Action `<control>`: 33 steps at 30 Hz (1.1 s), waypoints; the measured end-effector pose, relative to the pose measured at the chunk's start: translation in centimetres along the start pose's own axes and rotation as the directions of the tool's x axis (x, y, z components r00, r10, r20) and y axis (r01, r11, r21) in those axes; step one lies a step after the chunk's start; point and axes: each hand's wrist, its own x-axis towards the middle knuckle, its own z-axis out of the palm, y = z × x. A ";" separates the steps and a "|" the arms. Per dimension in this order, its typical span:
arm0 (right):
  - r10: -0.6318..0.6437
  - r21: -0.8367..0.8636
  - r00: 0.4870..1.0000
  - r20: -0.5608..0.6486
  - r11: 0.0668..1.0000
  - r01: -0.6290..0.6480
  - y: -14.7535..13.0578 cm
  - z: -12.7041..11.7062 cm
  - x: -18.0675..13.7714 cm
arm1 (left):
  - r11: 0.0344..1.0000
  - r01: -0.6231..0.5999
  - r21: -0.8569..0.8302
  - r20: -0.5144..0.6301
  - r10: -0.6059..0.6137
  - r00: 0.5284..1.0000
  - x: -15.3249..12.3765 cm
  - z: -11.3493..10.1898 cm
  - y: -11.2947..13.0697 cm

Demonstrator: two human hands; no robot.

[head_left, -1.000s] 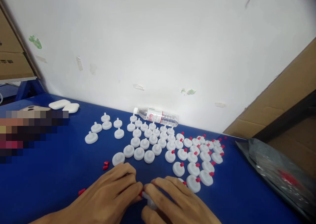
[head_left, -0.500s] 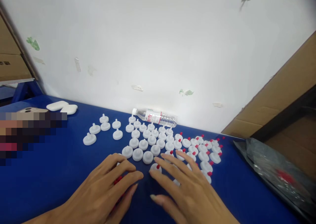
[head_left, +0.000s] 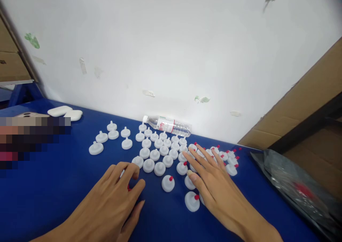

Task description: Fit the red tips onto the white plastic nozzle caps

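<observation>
Since half a second ago, the right hand [head_left: 213, 179] has moved off to the right, away from a white disc with a red cap [head_left: 168, 185] that one of its fingers met; that disc now stands alone in front of the main cluster. The left hand [head_left: 114, 192] has drawn back slightly to the left.

The right hand's grip is loose and spread, fingers fanned over the group of red-capped discs [head_left: 192, 203] at the right, some of them hidden beneath it. One capped disc sits just beside the thumb side of the palm.

The left hand is curled low over the counter [head_left: 53, 192]. A bit of red [head_left: 129, 188] shows under its fingers; it may be loose caps, but I can't tell whether the hand holds them or they lie behind it.

Uncapped discs [head_left: 148, 166] crowd the middle of the counter, spouts up, and six more [head_left: 96, 149] stand apart at the left. Behind the middle ones, a clear bottle [head_left: 180, 128] with a white lid lies on its side near the wall [head_left: 160, 39]. A plastic bag [head_left: 294, 195] rests at the right, beside cardboard [head_left: 288, 96].
</observation>
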 end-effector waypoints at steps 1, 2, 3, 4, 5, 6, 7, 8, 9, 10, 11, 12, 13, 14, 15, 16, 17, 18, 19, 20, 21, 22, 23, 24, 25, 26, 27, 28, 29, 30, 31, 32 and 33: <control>0.008 0.007 1.000 0.014 1.000 -0.008 0.0 0.0 0.0 | 1.000 -0.023 0.015 0.009 0.023 1.000 0.0 0.0 0.0; 0.014 0.015 1.000 0.027 1.000 -0.015 0.0 0.0 0.1 | 0.998 -0.047 0.030 0.019 0.047 0.999 0.1 0.0 0.0; 0.016 0.023 0.999 0.036 1.000 -0.017 -0.1 0.0 0.1 | 0.997 -0.068 0.041 0.030 0.067 0.997 0.1 0.0 0.0; 0.013 0.033 0.999 0.042 0.999 -0.014 -0.2 0.0 0.2 | 0.996 -0.081 0.046 0.035 0.079 0.996 0.1 0.0 0.0; 0.008 0.042 0.999 0.041 0.999 -0.010 -0.3 -0.1 0.3 | 0.995 -0.085 0.044 0.037 0.084 0.996 0.1 0.0 0.0; 0.004 0.050 0.999 0.038 0.999 -0.006 -0.4 -0.1 0.3 | 0.996 -0.085 0.038 0.034 0.083 0.996 0.1 0.1 0.0; -0.002 0.056 1.000 0.031 0.998 0.000 -0.5 -0.1 0.4 | 0.996 -0.082 0.030 0.025 0.081 0.996 0.1 0.1 0.0; -0.008 0.060 1.000 0.024 0.998 0.006 -0.5 -0.1 0.5 | 0.996 -0.091 0.022 0.013 0.090 0.996 0.1 0.2 0.1; -0.010 0.064 1.000 0.016 0.998 0.009 -0.6 -0.1 0.5 | 0.994 -0.112 0.016 0.000 0.112 0.994 0.2 0.2 0.1; -0.010 0.067 1.000 0.008 0.998 0.010 -0.6 -0.1 0.6 | 0.990 -0.142 0.010 -0.012 0.142 0.990 0.3 0.3 0.2; -0.010 0.070 1.000 0.000 0.998 0.010 -0.6 -0.2 0.6 | 0.985 -0.170 -0.003 -0.033 0.169 0.985 0.3 0.3 0.2; -0.009 0.072 1.000 -0.012 0.997 0.010 -0.6 -0.2 0.6 | 0.982 -0.188 -0.030 -0.056 0.186 0.981 0.3 0.3 0.1; -0.009 0.071 0.999 -0.032 0.997 0.011 -0.5 -0.3 0.6 | 0.979 -0.194 -0.069 -0.081 0.189 0.979 0.2 0.4 0.0; -0.011 0.070 0.998 -0.057 0.997 0.015 -0.4 -0.4 0.6 | 0.976 -0.189 -0.112 -0.102 0.177 0.979 0.0 0.4 -0.1; -0.020 0.066 0.995 -0.094 0.997 0.026 -0.2 -0.6 0.5 | 0.973 -0.171 -0.151 -0.115 0.155 0.981 -0.2 0.5 -0.3; -0.035 0.065 0.990 -0.137 0.997 0.044 -0.1 -0.8 0.5 | 0.971 -0.161 -0.180 -0.114 0.141 0.983 -0.4 0.5 -0.6; -0.052 0.065 0.981 -0.188 0.996 0.065 0.0 -1.1 0.4 | 0.967 -0.163 -0.193 -0.096 0.147 0.984 -0.7 0.5 -0.9; -0.071 0.069 0.967 -0.243 0.994 0.090 0.0 -1.5 0.2 | 0.965 -0.175 -0.196 -0.070 0.164 0.984 -0.9 0.5 -1.1; -0.088 0.080 0.950 -0.298 0.990 0.117 0.0 -1.8 0.1 | 0.962 -0.192 -0.193 -0.051 0.185 0.981 -1.0 0.5 -1.3; -0.102 0.096 0.930 -0.353 0.985 0.144 -0.2 -2.2 -0.1 | 0.960 -0.204 -0.191 -0.040 0.200 0.979 -1.1 0.4 -1.5; -0.112 0.117 0.906 -0.407 0.978 0.173 -0.4 -2.5 -0.2 | 0.960 -0.207 -0.189 -0.043 0.203 0.978 -1.2 0.4 -1.6; -0.114 0.140 0.881 -0.460 0.970 0.198 -0.8 -2.8 -0.2 | 0.961 -0.204 -0.188 -0.058 0.197 0.979 -1.1 0.4 -1.6; -0.113 0.162 0.854 -0.508 0.961 0.224 -1.2 -3.0 -0.3 | 0.962 -0.197 -0.188 -0.078 0.185 0.980 -1.0 0.4 -1.5; -0.107 0.186 0.832 -0.545 0.952 0.244 -1.7 -3.1 -0.3 | 0.963 -0.194 -0.188 -0.090 0.180 0.980 -0.9 0.5 -1.4; -0.105 0.204 0.815 -0.569 0.943 0.263 -2.3 -3.2 -0.2 | 0.963 -0.197 -0.184 -0.099 0.181 0.979 -0.8 0.5 -1.3; -0.107 0.219 0.809 -0.578 0.935 0.280 -2.8 -3.1 -0.1 | 0.963 -0.203 -0.176 -0.110 0.186 0.976 -0.6 0.6 -1.2; -0.121 0.229 0.813 -0.569 0.927 0.298 -3.2 -3.0 0.0 | 0.963 -0.210 -0.166 -0.117 0.192 0.974 -0.6 0.6 -1.2; -0.155 0.226 0.818 -0.553 0.918 0.326 -3.6 -2.9 0.0 | 0.965 -0.210 -0.157 -0.118 0.193 0.974 -0.6 0.7 -1.2; -0.197 0.211 0.821 -0.536 0.911 0.356 -3.9 -2.7 0.1 | 0.968 -0.201 -0.148 -0.117 0.185 0.976 -0.6 0.8 -1.2; -0.242 0.182 0.819 -0.520 0.905 0.384 -4.1 -2.5 0.1 | 0.971 -0.193 -0.143 -0.114 0.177 0.978 -0.7 0.8 -1.3; -0.287 0.148 0.816 -0.501 0.901 0.408 -4.3 -2.3 0.1 | 0.973 -0.182 -0.141 -0.108 0.168 0.980 -0.9 0.9 -1.4; -0.318 0.117 0.817 -0.482 0.900 0.419 -4.4 -2.1 0.1 | 0.975 -0.173 -0.142 -0.099 0.160 0.982 -1.0 1.0 -1.5; -0.341 0.090 0.818 -0.464 0.900 0.426 -4.6 -2.0 0.0 | 0.975 -0.168 -0.145 -0.095 0.156 0.983 -1.1 1.0 -1.6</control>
